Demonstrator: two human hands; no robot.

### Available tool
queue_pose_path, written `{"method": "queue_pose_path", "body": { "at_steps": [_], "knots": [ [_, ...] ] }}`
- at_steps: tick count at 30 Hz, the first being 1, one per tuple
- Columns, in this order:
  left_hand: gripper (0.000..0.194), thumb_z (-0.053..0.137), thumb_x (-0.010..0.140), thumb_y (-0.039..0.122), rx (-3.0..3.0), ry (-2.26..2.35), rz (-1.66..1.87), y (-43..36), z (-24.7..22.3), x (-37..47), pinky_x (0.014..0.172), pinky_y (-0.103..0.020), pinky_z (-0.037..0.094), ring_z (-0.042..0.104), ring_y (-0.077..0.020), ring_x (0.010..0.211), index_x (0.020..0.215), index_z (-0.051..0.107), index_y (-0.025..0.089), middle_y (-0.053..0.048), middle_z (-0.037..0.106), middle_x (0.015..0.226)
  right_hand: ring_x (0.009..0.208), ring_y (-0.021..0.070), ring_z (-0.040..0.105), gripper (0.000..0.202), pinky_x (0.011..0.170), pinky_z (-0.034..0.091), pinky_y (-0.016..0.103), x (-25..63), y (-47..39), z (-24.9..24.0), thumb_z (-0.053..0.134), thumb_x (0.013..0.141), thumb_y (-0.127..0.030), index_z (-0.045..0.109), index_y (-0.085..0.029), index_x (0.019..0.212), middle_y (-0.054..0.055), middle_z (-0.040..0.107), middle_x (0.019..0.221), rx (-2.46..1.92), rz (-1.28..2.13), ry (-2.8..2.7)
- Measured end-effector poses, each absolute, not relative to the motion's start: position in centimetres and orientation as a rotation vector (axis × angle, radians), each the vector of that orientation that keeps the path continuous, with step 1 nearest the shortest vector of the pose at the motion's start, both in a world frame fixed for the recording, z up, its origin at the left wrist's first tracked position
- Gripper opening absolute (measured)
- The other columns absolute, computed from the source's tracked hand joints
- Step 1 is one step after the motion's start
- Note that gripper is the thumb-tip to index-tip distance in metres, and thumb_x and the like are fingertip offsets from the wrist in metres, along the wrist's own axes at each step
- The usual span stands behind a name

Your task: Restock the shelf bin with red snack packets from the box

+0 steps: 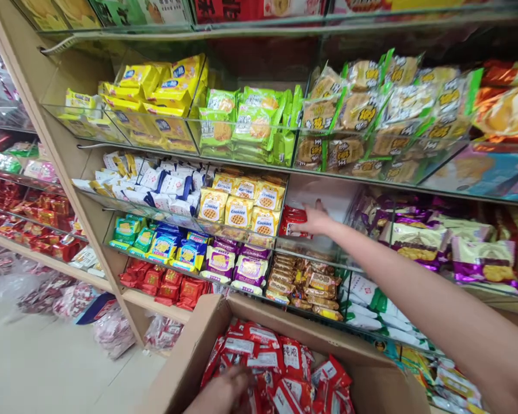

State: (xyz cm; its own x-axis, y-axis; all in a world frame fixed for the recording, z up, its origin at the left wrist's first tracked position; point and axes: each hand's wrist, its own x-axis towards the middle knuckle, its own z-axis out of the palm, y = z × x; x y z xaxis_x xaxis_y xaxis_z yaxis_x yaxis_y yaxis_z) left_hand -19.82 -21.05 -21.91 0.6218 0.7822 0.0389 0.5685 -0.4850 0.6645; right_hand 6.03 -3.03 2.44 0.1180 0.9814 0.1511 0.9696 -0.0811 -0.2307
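Note:
My right hand (317, 219) reaches into a glass-fronted shelf compartment, fingers apart. It touches or nearly touches a small stack of red snack packets (292, 221) on the compartment's left side. Below, my left hand (233, 384) is in an open cardboard box (280, 323), over a heap of loose red-and-white snack packets (259, 357). Motion smears its fingers, so whether they grip a packet does not show.
Yellow cookie packets (239, 204) fill the bin left of my right hand; purple-and-cream packets (421, 241) lie to its right. Brown wrapped snacks (304, 284) sit below. A glass shelf edge (259, 164) runs just above. Plastic bags (112, 330) lie on the floor.

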Motion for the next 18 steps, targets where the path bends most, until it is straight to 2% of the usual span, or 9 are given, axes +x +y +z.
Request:
{"method": "queue_pose_path", "body": {
  "at_steps": [2,3,5,7,8,10,12,15,18],
  "knots": [
    [0.041,0.049,0.077,0.017,2.272,1.113,0.311,-20.9,-20.3,-20.2,0.097,-0.031,0.039,0.050,-0.0226,0.115,0.117,0.054,0.023,-0.009,0.049,0.130,0.129,0.0316,0.027,0.064,0.099,0.030,0.041,6.2,-5.6,3.2,0.059,0.075,-0.038,0.038,-0.012,0.130,0.020,0.027,0.140,-1.952,-0.035,-1.938],
    [0.043,0.049,0.077,0.018,2.291,1.162,0.227,-20.6,-19.6,-20.2,0.098,-0.035,0.038,0.048,-0.0252,0.117,0.120,0.052,0.021,-0.012,0.048,0.131,0.125,0.0291,0.034,0.053,0.097,0.033,0.039,6.3,-7.4,3.2,0.055,0.078,-0.036,0.044,-0.011,0.124,0.018,0.038,0.134,-1.742,-0.120,-1.946],
    [0.050,0.050,0.077,0.019,2.360,1.222,0.078,-19.6,-19.0,-19.7,0.100,-0.039,0.035,0.041,-0.0288,0.123,0.126,0.045,0.014,-0.016,0.041,0.135,0.104,0.0229,0.054,0.038,0.084,0.044,0.036,6.1,-11.6,2.4,0.052,0.080,-0.034,0.053,-0.015,0.113,0.011,0.055,0.116,-1.375,-0.122,-1.925],
    [0.050,0.050,0.077,0.016,2.390,1.249,0.019,-18.3,-19.1,-18.6,0.102,-0.040,0.033,0.037,-0.0291,0.126,0.126,0.044,0.010,-0.018,0.037,0.138,0.082,0.0177,0.061,0.023,0.074,0.047,0.032,5.8,-16.2,0.2,0.050,0.082,-0.034,0.061,-0.019,0.097,0.004,0.065,0.091,-1.211,0.020,-2.014],
    [0.049,0.050,0.077,0.016,2.383,1.257,0.003,-17.6,-19.3,-17.9,0.102,-0.041,0.032,0.037,-0.0295,0.125,0.125,0.045,0.010,-0.019,0.038,0.137,0.080,0.0160,0.061,0.019,0.073,0.047,0.030,5.6,-18.3,-1.5,0.050,0.082,-0.033,0.063,-0.022,0.091,0.002,0.066,0.088,-1.144,0.128,-2.137],
    [0.043,0.050,0.078,0.015,2.365,1.293,0.002,-16.4,-19.9,-16.2,0.100,-0.043,0.034,0.040,-0.0305,0.122,0.121,0.047,0.009,-0.020,0.042,0.132,0.081,0.0148,0.061,0.017,0.074,0.047,0.028,5.4,-21.6,-5.7,0.049,0.084,-0.032,0.064,-0.026,0.088,0.000,0.067,0.088,-1.100,0.408,-2.359],
    [0.037,0.048,0.080,0.013,2.345,1.335,0.018,-15.2,-20.4,-14.6,0.095,-0.043,0.038,0.047,-0.0293,0.115,0.116,0.048,0.009,-0.020,0.052,0.121,0.079,0.0159,0.062,0.019,0.072,0.047,0.029,5.8,-23.3,-10.5,0.047,0.085,-0.032,0.064,-0.026,0.089,0.001,0.068,0.088,-1.246,0.650,-2.389],
    [0.024,0.043,0.084,0.011,2.312,1.361,0.042,-13.9,-20.9,-13.0,0.090,-0.044,0.040,0.056,-0.0251,0.103,0.106,0.054,0.009,-0.015,0.062,0.102,0.079,0.0192,0.063,0.021,0.071,0.048,0.033,7.1,-23.7,-17.1,0.046,0.084,-0.032,0.063,-0.022,0.092,0.004,0.069,0.089,-1.564,0.834,-2.120],
    [0.018,0.044,0.084,0.011,2.276,1.336,0.099,-13.3,-20.7,-12.8,0.091,-0.046,0.039,0.057,-0.0247,0.099,0.094,0.059,0.009,-0.013,0.065,0.096,0.082,0.0213,0.063,0.021,0.075,0.048,0.036,8.3,-23.5,-20.9,0.047,0.082,-0.032,0.062,-0.020,0.091,0.006,0.069,0.090,-1.685,0.920,-1.901]
  ]
}}
